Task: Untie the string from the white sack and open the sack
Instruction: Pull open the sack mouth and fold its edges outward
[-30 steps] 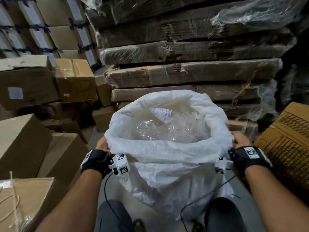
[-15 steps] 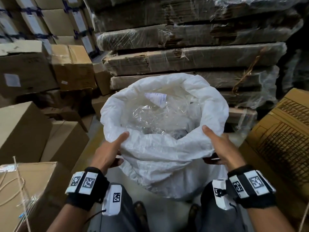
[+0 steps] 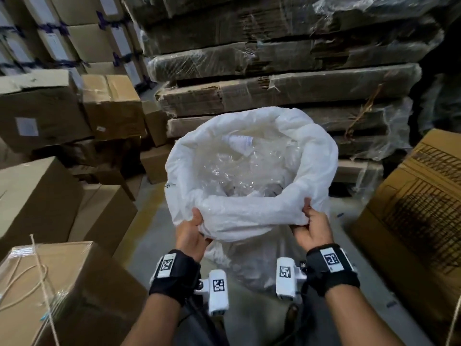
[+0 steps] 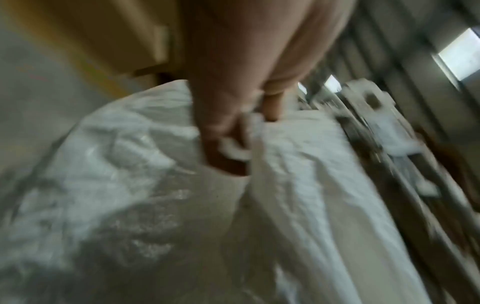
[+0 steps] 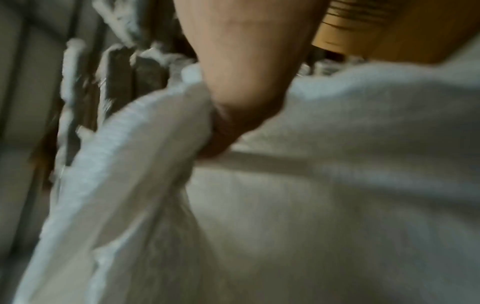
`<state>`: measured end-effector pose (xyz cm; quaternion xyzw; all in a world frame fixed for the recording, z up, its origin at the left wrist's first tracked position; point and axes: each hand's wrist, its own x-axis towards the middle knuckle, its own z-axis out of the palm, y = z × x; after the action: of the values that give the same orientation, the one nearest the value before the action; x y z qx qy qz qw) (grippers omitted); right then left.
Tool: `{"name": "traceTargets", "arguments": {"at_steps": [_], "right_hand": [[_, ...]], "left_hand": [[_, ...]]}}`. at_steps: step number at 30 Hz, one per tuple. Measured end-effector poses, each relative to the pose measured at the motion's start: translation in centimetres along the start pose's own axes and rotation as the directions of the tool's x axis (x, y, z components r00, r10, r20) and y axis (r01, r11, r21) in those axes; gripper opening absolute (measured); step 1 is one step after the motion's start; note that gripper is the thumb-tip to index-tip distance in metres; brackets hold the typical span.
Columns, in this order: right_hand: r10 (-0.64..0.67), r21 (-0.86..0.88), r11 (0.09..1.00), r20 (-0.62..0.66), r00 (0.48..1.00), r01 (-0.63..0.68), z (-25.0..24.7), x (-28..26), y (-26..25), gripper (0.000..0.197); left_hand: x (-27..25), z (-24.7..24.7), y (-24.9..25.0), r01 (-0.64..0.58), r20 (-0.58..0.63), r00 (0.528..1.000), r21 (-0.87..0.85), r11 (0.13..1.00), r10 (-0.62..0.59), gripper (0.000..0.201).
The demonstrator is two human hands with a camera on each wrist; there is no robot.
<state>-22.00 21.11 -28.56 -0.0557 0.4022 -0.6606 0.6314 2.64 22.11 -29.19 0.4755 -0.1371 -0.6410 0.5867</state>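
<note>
Both hands, my left hand (image 3: 190, 232) and right hand (image 3: 313, 227), are now pinching the near rolled rim of the white sack (image 3: 252, 216) instead of resting open-palmed beside it, holding its mouth wide between cartons.

Stacked cardboard boxes (image 3: 42, 196); shrink-wrapped flat cartons (image 3: 287, 96); grey concrete floor (image 3: 149, 221)

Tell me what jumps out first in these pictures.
The white sack stands wide open in the middle of the floor, clear crumpled plastic showing inside. The left hand and right hand grip its rolled near rim. Wrapped cardboard stacks rise behind it.
</note>
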Motion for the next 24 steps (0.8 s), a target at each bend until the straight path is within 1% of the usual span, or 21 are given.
{"name": "traceTargets", "arguments": {"at_steps": [1, 2, 3, 4, 6, 7, 8, 9, 11, 12, 14, 15, 16, 17, 18, 19, 20, 21, 22, 23, 24], "right_hand": [[0.018, -0.089, 0.996, -0.032, 0.999, -0.021, -0.3, 0.0, 0.0, 0.046], [0.040, -0.171, 0.984, -0.023, 0.999, -0.043, -0.7, -0.3, 0.0, 0.056], [0.050, -0.249, 0.967, -0.031, 0.998, -0.056, -1.0, -0.8, 0.2, 0.066], [0.035, -0.308, 0.950, -0.072, 0.997, -0.056, -1.2, -1.8, 0.4, 0.074], [-0.015, -0.401, 0.916, -0.105, 0.994, -0.029, -1.7, -4.4, 1.0, 0.081], [0.000, -0.425, 0.904, -0.091, 0.996, -0.039, -1.7, -5.6, 1.4, 0.080], [0.064, -0.421, 0.904, -0.050, 0.997, -0.079, -1.5, -6.6, 1.6, 0.076], [0.153, -0.390, 0.910, -0.004, 0.988, -0.142, -1.1, -7.3, 1.7, 0.071], [0.322, -0.302, 0.908, 0.066, 0.944, -0.289, 0.1, -7.9, 1.5, 0.066], [0.365, -0.265, 0.905, 0.083, 0.927, -0.332, 0.7, -7.5, 1.4, 0.067], [0.394, -0.216, 0.903, 0.066, 0.917, -0.373, 2.2, -6.5, 1.3, 0.065], [0.390, -0.191, 0.907, 0.046, 0.920, -0.375, 2.8, -6.0, 1.4, 0.059], [0.382, -0.164, 0.913, 0.031, 0.924, -0.373, 3.2, -5.5, 1.6, 0.050], [0.371, -0.143, 0.920, 0.022, 0.928, -0.364, 3.4, -5.1, 1.9, 0.038], [0.357, -0.138, 0.926, 0.020, 0.934, -0.351, 3.5, -4.7, 2.3, 0.024], [0.346, -0.129, 0.931, 0.021, 0.938, -0.340, 3.5, -4.7, 2.7, 0.011], [0.330, -0.109, 0.939, 0.021, 0.944, -0.326, 3.3, -4.6, 3.2, 0.004], [0.308, -0.081, 0.949, 0.009, 0.951, -0.306, 2.9, -4.3, 3.6, 0.009], [0.284, -0.049, 0.958, 0.005, 0.959, -0.284, 2.5, -3.9, 4.0, 0.013], [0.264, -0.010, 0.964, 0.025, 0.964, -0.264, 2.1, -3.7, 4.3, 0.017], [0.244, 0.043, 0.968, 0.057, 0.968, -0.247, 1.8, -3.3, 4.7, 0.021]], "left_hand": [[-0.1, -0.3, -0.1, 0.017, -0.083, 0.997, 0.191, 0.981, -0.001, 0.051], [-0.2, -0.9, 0.0, 0.041, -0.155, 0.988, 0.331, 0.943, 0.012, 0.057], [-0.5, -1.4, 0.0, 0.054, -0.197, 0.980, 0.400, 0.915, 0.028, 0.061], [-1.0, -1.9, 0.0, 0.045, -0.207, 0.977, 0.431, 0.901, 0.050, 0.065], [-2.1, -2.4, -0.5, -0.010, -0.217, 0.969, 0.457, 0.889, 0.122, 0.073], [-3.0, -2.2, -0.9, -0.037, -0.230, 0.960, 0.469, 0.883, 0.162, 0.073], [-3.6, -1.8, -1.2, -0.062, -0.235, 0.952, 0.478, 0.876, 0.196, 0.071], [-4.3, -1.2, -1.3, -0.071, -0.225, 0.954, 0.466, 0.882, 0.196, 0.069], [-5.0, 0.1, -1.0, -0.047, -0.158, 0.981, 0.380, 0.924, 0.115, 0.077], [-5.1, 0.8, -0.7, -0.027, -0.110, 0.992, 0.331, 0.943, 0.067, 0.087], [-4.1, 1.7, -0.3, -0.004, -0.069, 0.997, 0.290, 0.957, 0.025, 0.107], [-3.3, 2.1, 0.0, 0.007, -0.064, 0.998, 0.279, 0.960, 0.012, 0.111], [-2.8, 2.5, 0.1, 0.018, -0.066, 0.998, 0.267, 0.964, -0.001, 0.106], [-2.5, 2.9, 0.1, 0.028, -0.083, 0.997, 0.261, 0.965, -0.007, 0.092], [-2.2, 3.0, 0.1, 0.047, -0.106, 0.994, 0.265, 0.963, -0.020, 0.070], [-2.1, 3.2, 0.0, 0.069, -0.134, 0.990, 0.281, 0.957, -0.032, 0.043], [-2.1, 3.2, -0.2, 0.107, -0.158, 0.985, 0.287, 0.952, -0.063, 0.016], [-2.0, 3.2, -0.5, 0.127, -0.165, 0.983, 0.283, 0.951, -0.082, 0.005], [-1.8, 3.1, -0.7, 0.143, -0.163, 0.981, 0.245, 0.959, -0.104, 0.017], [-1.3, 2.9, -1.1, 0.144, -0.134, 0.983, 0.157, 0.977, -0.124, 0.022], [-1.1, 2.8, -1.3, 0.143, -0.079, 0.987, 0.031, 0.989, -0.140, 0.023]]}}
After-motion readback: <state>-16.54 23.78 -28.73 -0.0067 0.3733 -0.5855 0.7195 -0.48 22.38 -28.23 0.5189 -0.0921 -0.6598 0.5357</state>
